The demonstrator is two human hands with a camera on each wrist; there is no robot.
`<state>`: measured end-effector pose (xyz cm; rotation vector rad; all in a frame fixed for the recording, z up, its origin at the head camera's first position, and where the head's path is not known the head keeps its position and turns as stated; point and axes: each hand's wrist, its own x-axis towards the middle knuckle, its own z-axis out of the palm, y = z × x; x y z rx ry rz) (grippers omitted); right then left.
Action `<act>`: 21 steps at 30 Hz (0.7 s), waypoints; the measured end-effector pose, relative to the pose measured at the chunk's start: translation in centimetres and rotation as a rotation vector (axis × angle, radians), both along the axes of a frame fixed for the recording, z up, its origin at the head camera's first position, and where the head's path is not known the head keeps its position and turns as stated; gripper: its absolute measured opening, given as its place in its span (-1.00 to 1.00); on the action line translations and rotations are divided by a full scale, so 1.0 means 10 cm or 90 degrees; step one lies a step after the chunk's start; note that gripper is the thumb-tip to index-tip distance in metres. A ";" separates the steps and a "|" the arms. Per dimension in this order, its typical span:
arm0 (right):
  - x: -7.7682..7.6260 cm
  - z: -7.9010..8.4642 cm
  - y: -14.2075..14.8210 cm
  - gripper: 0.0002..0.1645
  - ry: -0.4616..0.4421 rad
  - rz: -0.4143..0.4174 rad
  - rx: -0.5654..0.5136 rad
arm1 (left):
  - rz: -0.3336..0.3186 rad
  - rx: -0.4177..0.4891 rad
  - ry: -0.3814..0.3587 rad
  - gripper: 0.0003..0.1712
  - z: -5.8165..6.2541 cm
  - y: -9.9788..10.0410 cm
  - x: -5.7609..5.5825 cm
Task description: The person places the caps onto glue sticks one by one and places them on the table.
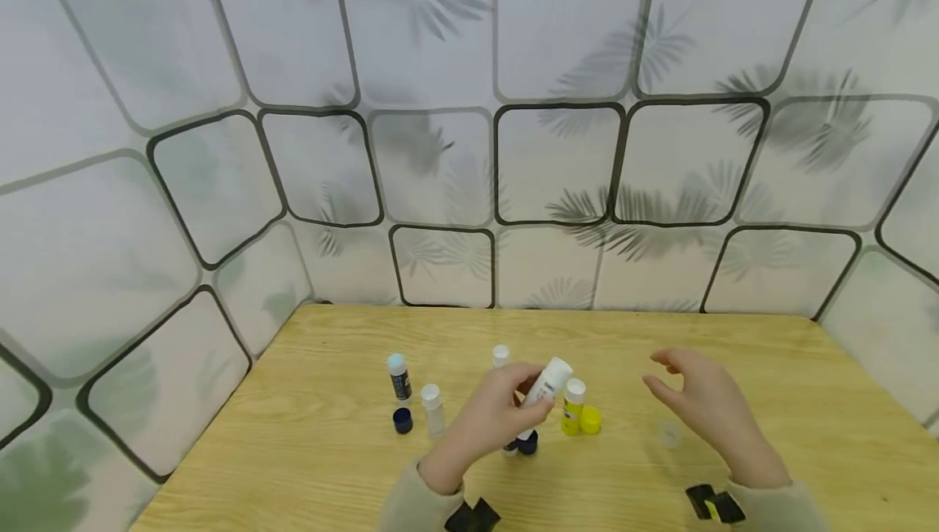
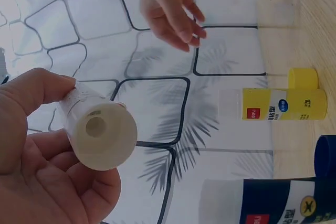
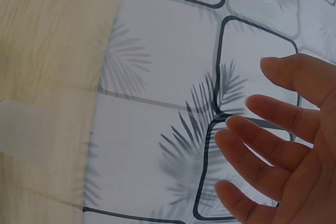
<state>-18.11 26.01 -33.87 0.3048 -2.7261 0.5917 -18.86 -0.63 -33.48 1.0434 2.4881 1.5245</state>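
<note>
Gripping a tilted white tube (image 1: 548, 380) in the left hand (image 1: 490, 414), thumb and fingers curled round it, just left of the yellow glue stick (image 1: 570, 413). Holding the right hand (image 1: 703, 402) raised, well right of the yellow glue stick, fingers loosely bent and apart, grasping nothing. From the left wrist, looking into the tube's round end, with a small hollow inside, unseen from the head; also showing a navy glue stick (image 2: 283, 201), left of the yellow glue stick, largely covered by the left hand in the head view. From the head alone, catching a blue-topped stick (image 1: 399, 379) and dark cap (image 1: 403, 420), well left of the yellow glue stick.
</note>
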 end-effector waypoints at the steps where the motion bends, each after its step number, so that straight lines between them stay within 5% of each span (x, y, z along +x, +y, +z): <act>1: -0.02 -0.02 0.02 -0.58 -0.019 0.003 0.003 | 0.002 0.001 -0.008 -0.67 0.01 -0.01 0.00; 13: -0.17 -0.43 0.38 -0.53 -0.244 0.021 -0.002 | 0.004 0.052 -0.053 -0.75 0.04 -0.07 -0.01; 21: -0.23 -0.52 0.41 -0.55 -0.347 0.035 -0.002 | 0.020 0.058 -0.066 -0.77 0.07 -0.13 -0.01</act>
